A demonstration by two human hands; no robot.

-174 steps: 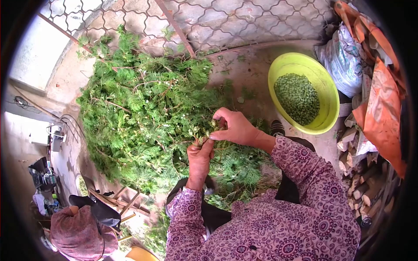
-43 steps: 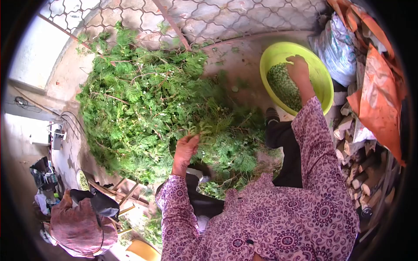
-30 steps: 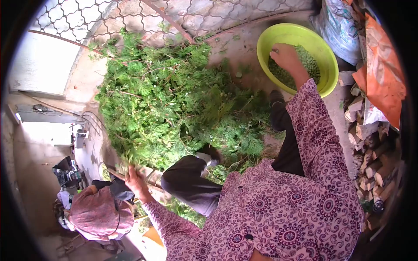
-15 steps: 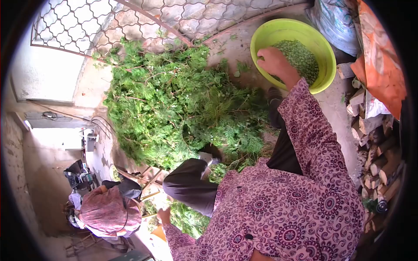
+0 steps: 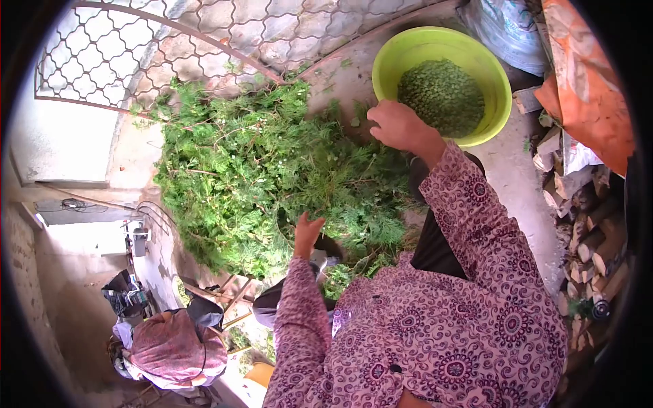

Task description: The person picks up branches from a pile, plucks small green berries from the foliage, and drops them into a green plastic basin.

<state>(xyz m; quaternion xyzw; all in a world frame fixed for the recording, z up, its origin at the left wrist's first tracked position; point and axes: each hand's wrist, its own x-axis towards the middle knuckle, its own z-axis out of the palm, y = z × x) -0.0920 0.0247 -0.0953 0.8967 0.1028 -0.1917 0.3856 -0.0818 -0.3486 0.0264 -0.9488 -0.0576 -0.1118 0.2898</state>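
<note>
My right hand (image 5: 406,128) is just outside the near left rim of the yellow-green basin (image 5: 502,112), back up. Its fingers are loosely bent and slightly apart, with nothing visible in them. Inside the basin lies a heap of small green pieces (image 5: 442,95), like picked cones or berries. My left hand (image 5: 308,234) hovers over the near edge of a pile of cut evergreen branches (image 5: 258,153), thumb and fingers spread. I cannot see it gripping any sprig.
Metal lattice (image 5: 231,41) spans the far side. Stacked firewood (image 5: 592,238), an orange sheet (image 5: 592,88) and a pale sack (image 5: 507,34) line the right. At lower left, another person (image 5: 170,347) sits bent over beside wooden frame pieces (image 5: 235,296).
My right hand has drawn left and back out of the basin. My left hand has risen from low beside my knee to the branches' near edge.
</note>
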